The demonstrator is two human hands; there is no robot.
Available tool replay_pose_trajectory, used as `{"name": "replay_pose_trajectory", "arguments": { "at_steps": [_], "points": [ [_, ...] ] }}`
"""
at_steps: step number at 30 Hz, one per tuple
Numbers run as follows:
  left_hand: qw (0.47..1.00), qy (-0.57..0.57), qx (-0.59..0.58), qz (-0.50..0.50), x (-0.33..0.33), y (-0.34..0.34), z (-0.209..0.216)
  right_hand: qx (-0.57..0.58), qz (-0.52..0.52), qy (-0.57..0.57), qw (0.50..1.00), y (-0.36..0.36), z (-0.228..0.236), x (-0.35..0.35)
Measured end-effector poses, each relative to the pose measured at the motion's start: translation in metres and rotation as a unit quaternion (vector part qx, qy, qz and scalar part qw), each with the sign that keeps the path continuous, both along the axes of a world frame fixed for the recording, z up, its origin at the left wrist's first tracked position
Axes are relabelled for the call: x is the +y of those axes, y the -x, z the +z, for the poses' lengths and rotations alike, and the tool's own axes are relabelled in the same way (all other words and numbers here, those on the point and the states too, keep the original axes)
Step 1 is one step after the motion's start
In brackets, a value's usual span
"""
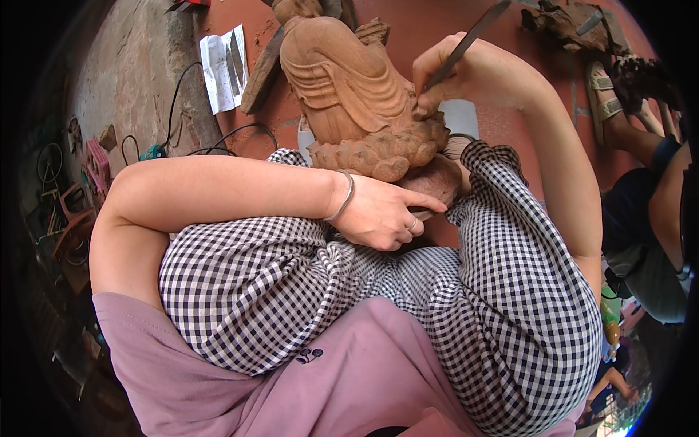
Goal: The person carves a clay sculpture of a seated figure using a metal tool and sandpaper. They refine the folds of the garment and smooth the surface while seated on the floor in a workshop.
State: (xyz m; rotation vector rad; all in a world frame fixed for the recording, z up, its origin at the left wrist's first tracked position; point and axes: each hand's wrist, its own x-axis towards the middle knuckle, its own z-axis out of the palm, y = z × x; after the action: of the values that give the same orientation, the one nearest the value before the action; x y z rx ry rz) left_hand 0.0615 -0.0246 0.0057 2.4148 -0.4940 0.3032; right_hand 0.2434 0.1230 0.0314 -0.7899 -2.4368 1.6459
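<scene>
One tool (pixel 478 30) sits in the right hand (pixel 482 73) beside the carving (pixel 338 80).

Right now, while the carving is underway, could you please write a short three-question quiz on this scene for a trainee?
1. Which hand holds the dark slender tool? A) the left, B) the right, C) both.
2. True or false: in the picture, the white paper lies to the left of the brown carved figure.
3. Fill in the blank: around the wrist of the left hand is a ____.

Key: 1. B, the right hand. 2. True. 3. Bracelet.
</scene>
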Motion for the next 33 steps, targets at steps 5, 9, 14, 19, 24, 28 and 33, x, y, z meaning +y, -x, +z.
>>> {"name": "replay_pose_trajectory", "arguments": {
  "at_steps": [5, 9, 14, 19, 24, 28, 33],
  "points": [
    [1.0, -0.01, -0.001, 0.0, 0.0, 0.0, 0.0, -0.056, 0.011, -0.031, 0.998, 0.008, 0.012, 0.007],
    [1.0, -0.009, 0.003, -0.002, 0.0, 0.0, 0.0, -0.067, -0.011, 0.002, 0.998, 0.002, 0.001, 0.008],
    [1.0, -0.008, 0.007, -0.001, 0.0, 0.0, 0.0, -0.038, -0.028, -0.01, 0.999, 0.003, 0.003, -0.001],
    [1.0, -0.011, 0.013, -0.003, 0.0, -0.001, 0.001, 0.082, -0.202, 0.194, 0.956, -0.019, -0.021, -0.016],
    [1.0, -0.004, 0.005, 0.002, 0.0, 0.0, 0.001, 0.071, -0.343, 0.185, 0.918, -0.035, -0.034, -0.05],
    [1.0, -0.011, 0.011, -0.004, 0.0, 0.001, 0.001, 0.115, -0.363, 0.256, 0.888, -0.035, -0.037, -0.071],
    [1.0, -0.009, 0.012, -0.001, 0.0, 0.001, 0.002, 0.103, -0.335, 0.218, 0.911, -0.027, -0.033, -0.071]
  ]
}}
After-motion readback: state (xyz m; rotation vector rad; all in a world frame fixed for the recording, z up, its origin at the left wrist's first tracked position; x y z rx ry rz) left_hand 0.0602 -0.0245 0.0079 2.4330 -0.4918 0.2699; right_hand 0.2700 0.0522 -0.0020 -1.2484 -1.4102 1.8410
